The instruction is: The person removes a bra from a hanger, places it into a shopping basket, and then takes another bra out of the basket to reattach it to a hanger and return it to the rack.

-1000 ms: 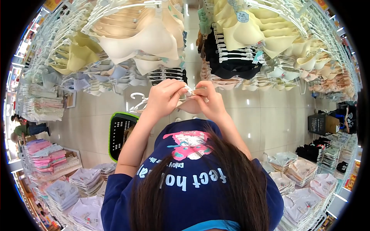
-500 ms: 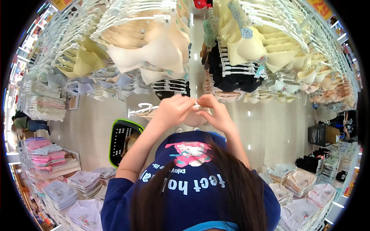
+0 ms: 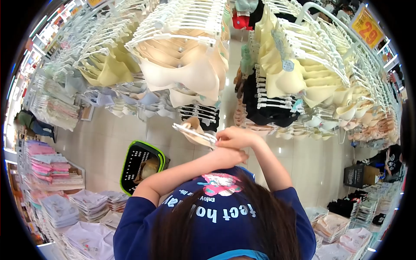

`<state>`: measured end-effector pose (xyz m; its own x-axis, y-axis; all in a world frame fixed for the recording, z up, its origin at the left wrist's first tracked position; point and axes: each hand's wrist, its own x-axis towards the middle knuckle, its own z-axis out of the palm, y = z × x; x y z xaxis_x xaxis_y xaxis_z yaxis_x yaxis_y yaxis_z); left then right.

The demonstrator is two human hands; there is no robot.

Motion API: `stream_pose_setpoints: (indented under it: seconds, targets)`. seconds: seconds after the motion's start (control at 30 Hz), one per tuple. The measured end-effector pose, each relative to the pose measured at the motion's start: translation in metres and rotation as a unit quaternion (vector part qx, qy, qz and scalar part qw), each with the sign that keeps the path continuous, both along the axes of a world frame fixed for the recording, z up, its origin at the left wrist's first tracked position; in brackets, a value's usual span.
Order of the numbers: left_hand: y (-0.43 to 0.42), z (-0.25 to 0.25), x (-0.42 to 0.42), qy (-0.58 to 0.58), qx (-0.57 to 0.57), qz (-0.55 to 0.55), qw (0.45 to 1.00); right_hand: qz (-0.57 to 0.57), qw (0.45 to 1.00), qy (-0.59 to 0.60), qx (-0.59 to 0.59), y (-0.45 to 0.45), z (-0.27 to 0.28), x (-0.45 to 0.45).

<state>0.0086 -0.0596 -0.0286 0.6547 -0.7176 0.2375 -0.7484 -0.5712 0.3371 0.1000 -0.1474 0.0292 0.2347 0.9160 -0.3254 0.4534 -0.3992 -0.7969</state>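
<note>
A beige bra (image 3: 196, 131) on a white clip hanger (image 3: 186, 131) hangs in front of my chest, tilted and pointing left. My right hand (image 3: 237, 138) is closed on the near end of the hanger. Just below it, my left hand (image 3: 229, 157) crosses under my right wrist; its fingers are largely hidden, and I cannot tell whether they touch the hanger. Ahead, a row of beige bras (image 3: 182, 71) hangs on white hangers, with black bras (image 3: 200, 117) below.
A black basket with a green rim (image 3: 125, 184) stands on the floor to the left, a beige item (image 3: 149, 168) inside. Yellow bras (image 3: 284, 82) hang ahead on the right. Folded clothes (image 3: 93, 203) lie in stacks behind left. A person (image 3: 37, 123) is at the far left.
The hanger with the beige bra has swung up and away from my body. My hands, earlier side by side at its clip, now cross, right over left. The view has shifted slightly.
</note>
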Motion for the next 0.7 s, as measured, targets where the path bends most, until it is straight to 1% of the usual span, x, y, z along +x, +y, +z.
stream_pose_setpoints:
  seconds: [0.03, 0.07, 0.23, 0.33, 0.43, 0.57, 0.63, 0.67, 0.7]
  targets:
    - [-0.002, -0.002, -0.003, -0.007, 0.004, 0.007, 1.000, -0.004, 1.000, -0.006, 0.001, 0.001, -0.005, 0.001]
    - [-0.003, -0.005, -0.004, -0.047, -0.006, 0.005, 0.999, -0.008, 1.000, -0.010, 0.002, 0.001, -0.013, 0.002]
    - [-0.009, -0.017, -0.003, -0.096, 0.019, 0.025, 0.995, 0.028, 0.995, 0.078, -0.046, 0.003, -0.030, 0.009]
    - [-0.010, -0.019, -0.002, -0.097, 0.065, 0.028, 0.993, 0.004, 0.999, 0.028, -0.019, 0.001, -0.029, 0.011]
    - [-0.008, -0.003, -0.001, -0.147, 0.027, 0.040, 0.988, -0.053, 0.998, 0.026, 0.027, -0.008, -0.016, 0.009]
    - [0.011, 0.031, -0.002, -0.177, -0.003, -0.006, 0.984, -0.090, 0.994, -0.038, 0.040, -0.031, 0.013, 0.014]
    - [0.034, 0.046, -0.001, -0.223, -0.035, 0.018, 0.974, -0.114, 0.989, -0.073, 0.063, -0.049, 0.022, 0.017]
    - [0.048, 0.051, 0.000, -0.245, -0.050, 0.029, 0.968, -0.148, 0.982, -0.099, 0.065, -0.058, 0.026, 0.017]
    - [0.063, 0.039, 0.002, -0.250, -0.068, 0.067, 0.964, -0.185, 0.975, -0.100, 0.068, -0.066, 0.035, 0.017]
